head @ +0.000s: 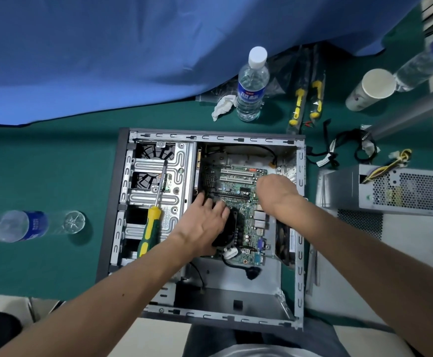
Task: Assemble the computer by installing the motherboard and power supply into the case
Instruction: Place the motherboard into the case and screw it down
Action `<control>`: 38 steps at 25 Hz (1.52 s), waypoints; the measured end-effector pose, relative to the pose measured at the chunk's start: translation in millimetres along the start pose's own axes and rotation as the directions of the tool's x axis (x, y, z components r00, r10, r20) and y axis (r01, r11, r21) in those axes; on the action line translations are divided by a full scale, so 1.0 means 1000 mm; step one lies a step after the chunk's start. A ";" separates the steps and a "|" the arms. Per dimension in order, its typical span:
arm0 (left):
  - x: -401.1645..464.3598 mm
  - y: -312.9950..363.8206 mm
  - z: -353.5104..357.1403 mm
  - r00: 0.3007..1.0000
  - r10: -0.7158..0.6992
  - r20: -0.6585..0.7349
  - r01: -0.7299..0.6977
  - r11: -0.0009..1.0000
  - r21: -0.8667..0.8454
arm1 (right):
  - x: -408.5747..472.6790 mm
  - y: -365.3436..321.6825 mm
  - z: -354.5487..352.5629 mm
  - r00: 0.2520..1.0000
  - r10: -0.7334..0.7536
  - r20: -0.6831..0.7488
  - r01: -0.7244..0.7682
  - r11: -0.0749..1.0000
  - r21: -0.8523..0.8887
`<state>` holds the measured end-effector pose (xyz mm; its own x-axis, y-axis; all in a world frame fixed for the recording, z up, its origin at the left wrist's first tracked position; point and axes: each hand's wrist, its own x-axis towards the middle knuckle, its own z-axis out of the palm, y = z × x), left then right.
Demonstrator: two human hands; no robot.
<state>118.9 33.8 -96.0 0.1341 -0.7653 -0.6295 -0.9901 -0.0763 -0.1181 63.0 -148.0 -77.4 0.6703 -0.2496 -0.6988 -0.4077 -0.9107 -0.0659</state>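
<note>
The left hand (pixel 205 222) lies spread, fingers fairly straight, over the black cooler fan (pixel 229 234) and the board's left edge; the right hand (pixel 274 188) reaches down at the far right corner, its fingers hidden, so I cannot tell its grip. The motherboard (pixel 238 199) sits inside the case (pixel 236 316) — thin, stiff, likely light yet fragile; best held by bare edges or the cooler, not by slots or chips. The power supply (pixel 390 189) waits outside on the right — boxy, probably heavy; a screwdriver (pixel 152 222) rests on the drive cage.
</note>
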 end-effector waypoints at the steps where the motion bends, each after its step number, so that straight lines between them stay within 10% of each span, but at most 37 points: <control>1: 0.000 0.000 0.001 1.000 -0.005 -0.004 0.005 1.000 -0.009 | -0.001 0.000 0.000 1.000 -0.008 -0.016 0.009 1.000 0.015; 6: 0.002 -0.001 0.001 0.999 -0.022 -0.037 0.021 0.999 -0.029 | -0.011 0.004 0.003 0.983 -0.120 0.137 0.092 0.976 0.195; 9: 0.003 0.000 0.001 0.997 -0.019 -0.073 0.016 0.999 -0.037 | 0.005 0.006 -0.009 0.993 0.111 -0.038 -0.093 0.944 0.317; 14: -0.001 -0.002 0.004 0.992 -0.028 -0.120 0.020 0.998 -0.063 | 0.026 -0.005 -0.018 0.941 0.307 0.141 -0.336 0.798 0.500; 21: 0.000 -0.003 0.007 0.985 -0.034 -0.168 0.023 0.997 -0.068 | 0.005 -0.016 -0.002 0.973 0.228 0.043 -0.232 0.950 0.210; 24: -0.001 -0.001 0.005 0.985 -0.037 -0.167 0.024 0.997 -0.077 | 0.020 -0.014 -0.011 0.996 -0.016 -0.092 0.033 0.982 0.188; 33: 0.003 -0.003 0.005 0.981 -0.040 -0.191 0.023 0.995 -0.093 | 0.050 -0.020 0.003 0.899 -0.281 -0.336 0.279 0.959 -0.054; 38: 0.000 -0.004 0.005 0.979 -0.060 -0.195 0.040 0.994 -0.103 | 0.026 -0.001 0.012 0.929 -0.309 -0.204 0.342 0.927 0.151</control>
<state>123.3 37.7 -99.6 0.1821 -0.8694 -0.4593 -0.9830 -0.1722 -0.0639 72.8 -149.8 -104.0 0.8754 -0.0175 -0.4831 -0.2426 -0.8803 -0.4077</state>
